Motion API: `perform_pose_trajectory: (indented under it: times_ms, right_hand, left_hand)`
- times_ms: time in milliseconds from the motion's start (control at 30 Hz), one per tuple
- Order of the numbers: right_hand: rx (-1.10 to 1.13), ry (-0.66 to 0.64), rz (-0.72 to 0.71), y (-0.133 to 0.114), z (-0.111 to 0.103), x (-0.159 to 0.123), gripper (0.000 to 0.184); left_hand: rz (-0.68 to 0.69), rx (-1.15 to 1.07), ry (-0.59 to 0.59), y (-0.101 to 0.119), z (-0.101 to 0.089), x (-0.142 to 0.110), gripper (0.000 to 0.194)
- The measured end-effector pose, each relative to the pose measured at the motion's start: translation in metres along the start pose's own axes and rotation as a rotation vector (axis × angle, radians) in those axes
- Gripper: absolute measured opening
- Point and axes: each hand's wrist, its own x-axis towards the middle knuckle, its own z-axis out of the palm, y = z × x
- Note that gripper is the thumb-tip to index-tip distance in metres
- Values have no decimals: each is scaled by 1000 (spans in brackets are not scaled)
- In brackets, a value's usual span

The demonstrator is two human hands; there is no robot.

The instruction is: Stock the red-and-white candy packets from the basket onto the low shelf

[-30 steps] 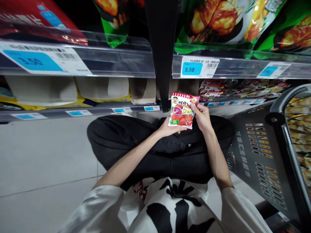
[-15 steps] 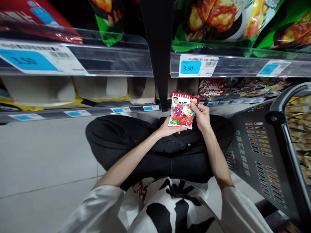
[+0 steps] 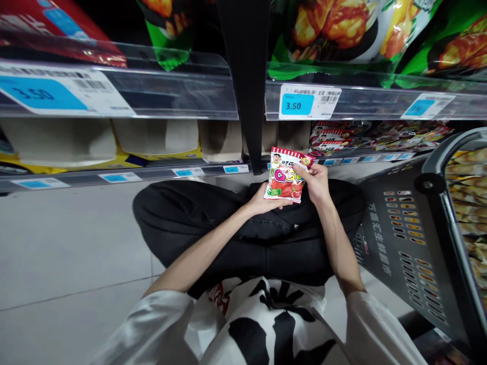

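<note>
A small red-and-white bag of gummy candy (image 3: 285,181), with strawberries printed on its front, is held over my crossed legs before the bottom shelf. My left hand (image 3: 263,201) supports its lower left corner from beneath, most of the fingers hidden behind the bag. At the upper right, my right hand (image 3: 317,181) pinches the bag, thumb lying across the front. Similar red-and-white bags (image 3: 330,139) are stacked on the bottom shelf just beyond my right hand.
A grey shopping basket (image 3: 395,238) stands close on my right. Above the bottom shelf, an upper shelf edge (image 3: 171,96) with price tags juts out, carrying green snack bags (image 3: 342,30). Cardboard boxes (image 3: 155,137) sit low on the left, and a black post (image 3: 249,91) divides the shelving.
My right thumb has slid slightly left and down across the bag's front. The bag's top has tilted a little to the right; both hands keep their hold.
</note>
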Motion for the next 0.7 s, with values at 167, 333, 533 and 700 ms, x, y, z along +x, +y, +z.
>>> perform_pose_trajectory:
  times_ms: [167,333,533,700]
  right_hand:
    - [5,27,-16,3,-1,1,31]
    - [24,36,-2,8,-5,4,36]
    - [36,47,11,6,-5,5,40]
    - [31,56,-18,5,-3,4,37]
  left_hand:
    - [4,22,-18,-3,-2,0,40]
    - [3,36,-43,-6,-3,0,40]
    - [25,26,-40,-12,-3,2,45]
    - [31,27,-46,-9,-3,1,40]
